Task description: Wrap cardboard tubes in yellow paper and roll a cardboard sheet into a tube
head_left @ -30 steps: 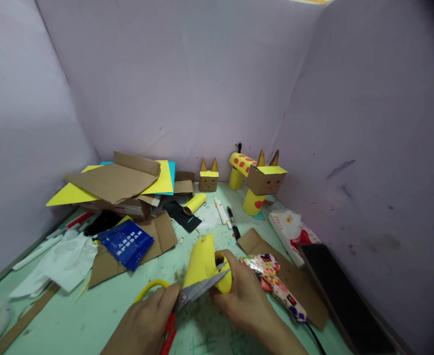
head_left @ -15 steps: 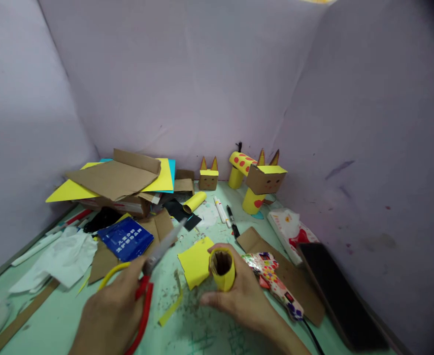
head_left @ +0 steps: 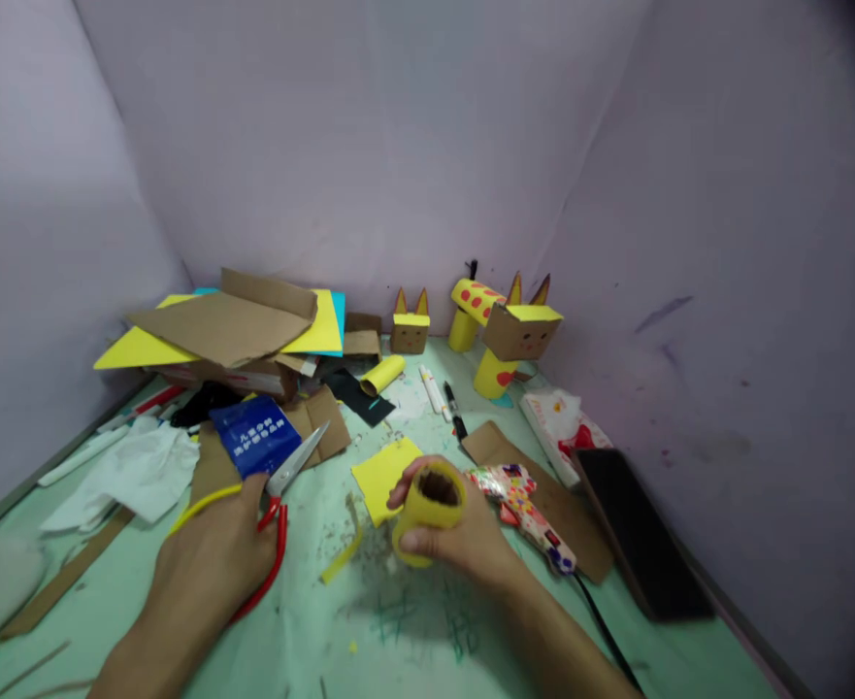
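My right hand point(head_left: 475, 534) is wrapped round a short cardboard tube point(head_left: 421, 505) covered in yellow paper, its open end tilted up towards me. On the left, my left hand point(head_left: 213, 553) is on a pair of scissors point(head_left: 300, 460) with red and yellow handles. The blades look closed and point away, beside a blue packet point(head_left: 256, 434). A square of yellow paper point(head_left: 383, 476) lies just behind the tube, and a thin yellow strip point(head_left: 343, 558) curls between my hands.
Cardboard and coloured sheets point(head_left: 230, 320) are piled at back left. A spotted yellow tube animal point(head_left: 496, 374) and a small cardboard head point(head_left: 409, 336) stand at the back. To the right lie a patterned glue gun point(head_left: 536, 534), a cardboard piece point(head_left: 587, 549) and a dark phone point(head_left: 641, 534).
My left hand has lowered the scissors towards the table, near the blue packet. In my right hand the tube has tipped, so more of its side shows. The view has shifted slightly.
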The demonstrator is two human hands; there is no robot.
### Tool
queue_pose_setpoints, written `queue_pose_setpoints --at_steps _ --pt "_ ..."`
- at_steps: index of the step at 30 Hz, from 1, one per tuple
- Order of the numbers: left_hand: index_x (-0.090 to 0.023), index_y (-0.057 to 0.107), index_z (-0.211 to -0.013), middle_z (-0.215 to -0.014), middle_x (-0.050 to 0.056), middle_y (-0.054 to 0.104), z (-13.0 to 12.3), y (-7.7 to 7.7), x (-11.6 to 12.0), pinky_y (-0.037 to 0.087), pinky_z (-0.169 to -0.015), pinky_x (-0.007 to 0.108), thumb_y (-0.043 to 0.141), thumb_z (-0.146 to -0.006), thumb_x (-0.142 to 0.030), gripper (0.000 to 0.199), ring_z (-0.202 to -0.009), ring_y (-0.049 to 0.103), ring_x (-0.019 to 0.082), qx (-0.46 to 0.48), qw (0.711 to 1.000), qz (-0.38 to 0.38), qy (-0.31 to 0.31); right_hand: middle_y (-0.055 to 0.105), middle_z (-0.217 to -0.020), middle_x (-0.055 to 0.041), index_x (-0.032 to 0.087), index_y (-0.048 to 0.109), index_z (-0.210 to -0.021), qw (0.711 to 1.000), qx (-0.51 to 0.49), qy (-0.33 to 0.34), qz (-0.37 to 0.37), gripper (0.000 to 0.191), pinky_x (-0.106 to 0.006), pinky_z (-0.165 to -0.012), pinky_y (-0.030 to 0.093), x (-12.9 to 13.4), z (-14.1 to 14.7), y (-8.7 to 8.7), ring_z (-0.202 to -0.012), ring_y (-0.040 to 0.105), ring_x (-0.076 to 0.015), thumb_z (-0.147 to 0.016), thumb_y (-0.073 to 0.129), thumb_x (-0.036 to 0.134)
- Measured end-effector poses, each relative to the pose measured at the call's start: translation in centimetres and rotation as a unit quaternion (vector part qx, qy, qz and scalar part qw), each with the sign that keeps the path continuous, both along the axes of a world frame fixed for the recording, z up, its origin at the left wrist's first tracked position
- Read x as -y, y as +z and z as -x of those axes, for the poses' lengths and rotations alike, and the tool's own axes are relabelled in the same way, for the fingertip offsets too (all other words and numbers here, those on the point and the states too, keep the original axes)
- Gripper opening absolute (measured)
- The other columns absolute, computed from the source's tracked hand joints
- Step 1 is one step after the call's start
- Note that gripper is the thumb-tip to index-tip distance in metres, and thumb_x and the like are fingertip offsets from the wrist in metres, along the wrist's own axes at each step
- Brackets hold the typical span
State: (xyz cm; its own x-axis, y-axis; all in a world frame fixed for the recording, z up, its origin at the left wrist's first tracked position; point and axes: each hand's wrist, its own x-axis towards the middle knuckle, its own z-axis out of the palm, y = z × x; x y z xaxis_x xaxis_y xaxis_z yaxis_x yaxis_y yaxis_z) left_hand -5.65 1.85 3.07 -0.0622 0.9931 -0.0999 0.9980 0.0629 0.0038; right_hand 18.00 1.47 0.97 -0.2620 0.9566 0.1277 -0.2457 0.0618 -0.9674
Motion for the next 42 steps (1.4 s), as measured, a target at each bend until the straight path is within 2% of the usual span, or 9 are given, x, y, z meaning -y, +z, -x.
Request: queue_pose_setpoints --at_steps 13,19,25,28,30,33,36,38,42 --pt "-0.019 0.054 -0.121 -0.097 0.017 0.068 -0.8 0.3 0.9 0.046 -0.063 0.047 0.039 -0.084 -0.048 0.049 -0.085 0.064 0.040 0.125 0.989 -0.078 0.019 0.061 -0.083 0.0005 0.023 0.057 -0.086 0.995 0.072 0.063 -0.005 0.030 -0.033 -0.080 0.046 3.5 -2.8 -3.3 -0.082 0.058 -0.0169 -0.065 0.073 0.009" --pt "-0.019 0.060 -0.109 -0.104 0.006 0.069 -2.6 -1.3 2.0 0.050 -0.079 0.031 0.044 -0.085 -0.043 0.037 -0.092 0.064 0.021 0.284 0.931 -0.213 -0.087 0.062 -0.080 -0.0008 0.020 0.060 -0.083 0.989 0.126 0.073 0.017 0.029 -0.031 -0.071 0.045 3.7 -2.1 -2.6 -0.078 0.057 -0.0184 -0.059 0.069 0.006" --pt "-0.021 0.058 -0.107 -0.098 0.004 0.069 -5.3 -2.3 4.2 0.050 -0.082 0.028 0.051 -0.085 -0.040 0.030 -0.091 0.064 0.018 0.417 0.879 -0.161 -0.169 0.064 -0.077 0.0000 0.021 0.061 -0.081 0.996 0.051 0.055 0.040 0.026 -0.031 -0.068 0.047 3.8 -1.7 -1.9 -0.073 0.058 -0.0171 -0.059 0.074 0.014" --pt "-0.020 0.055 -0.108 -0.095 0.006 0.068 -6.5 -2.6 4.6 0.051 -0.082 0.034 0.053 -0.084 -0.047 0.036 -0.090 0.065 0.020 0.609 0.788 -0.014 -0.082 0.067 -0.085 0.0008 0.023 0.057 -0.086 0.981 -0.146 0.009 0.124 0.032 -0.032 -0.080 0.049 3.4 -1.2 -0.9 -0.086 0.063 -0.0176 -0.062 0.078 0.027" --pt "-0.020 0.053 -0.111 -0.102 0.008 0.066 -7.3 -2.7 4.6 0.050 -0.085 0.038 0.051 -0.084 -0.052 0.041 -0.096 0.063 0.023 0.722 0.691 0.038 -0.012 0.069 -0.086 -0.0006 0.021 0.057 -0.084 0.924 -0.303 -0.014 0.234 0.034 -0.033 -0.086 0.049 2.7 -0.7 0.1 -0.093 0.065 -0.0180 -0.061 0.081 0.029" --pt "-0.024 0.048 -0.120 -0.120 0.007 0.059 -8.3 -2.6 4.5 0.041 -0.100 0.040 0.055 -0.082 -0.052 0.048 -0.117 0.052 0.024 0.818 0.573 -0.017 0.056 0.070 -0.076 -0.0007 0.018 0.058 -0.081 0.833 -0.418 -0.029 0.362 0.029 -0.035 -0.082 0.053 1.7 0.4 1.6 -0.083 0.068 -0.0173 -0.067 0.080 0.032" --pt "-0.024 0.049 -0.121 -0.125 0.006 0.056 -8.9 -2.0 4.4 0.030 -0.109 0.041 0.063 -0.077 -0.048 0.052 -0.126 0.044 0.024 0.853 0.502 -0.106 0.097 0.070 -0.072 -0.0004 0.016 0.060 -0.080 0.790 -0.460 -0.052 0.401 0.025 -0.034 -0.078 0.055 1.5 2.2 2.0 -0.076 0.068 -0.0158 -0.074 0.075 0.034" --pt "-0.022 0.050 -0.120 -0.123 0.008 0.057 -9.0 -1.4 4.3 0.029 -0.110 0.042 0.062 -0.077 -0.045 0.050 -0.125 0.045 0.025 0.873 0.452 -0.127 0.134 0.070 -0.074 -0.0009 0.016 0.062 -0.078 0.802 -0.460 -0.075 0.374 0.027 -0.029 -0.078 0.054 2.1 3.8 1.5 -0.077 0.068 -0.0148 -0.068 0.080 0.033" --pt "-0.018 0.050 -0.121 -0.119 0.012 0.060 -9.1 -0.5 4.3 0.033 -0.106 0.050 0.053 -0.080 -0.044 0.049 -0.112 0.056 0.028 0.893 0.395 -0.080 0.199 0.070 -0.080 0.0000 0.018 0.068 -0.076 0.887 -0.394 -0.090 0.224 0.029 -0.024 -0.079 0.051 3.8 7.0 -0.2 -0.080 0.065 -0.0135 -0.058 0.086 0.030"
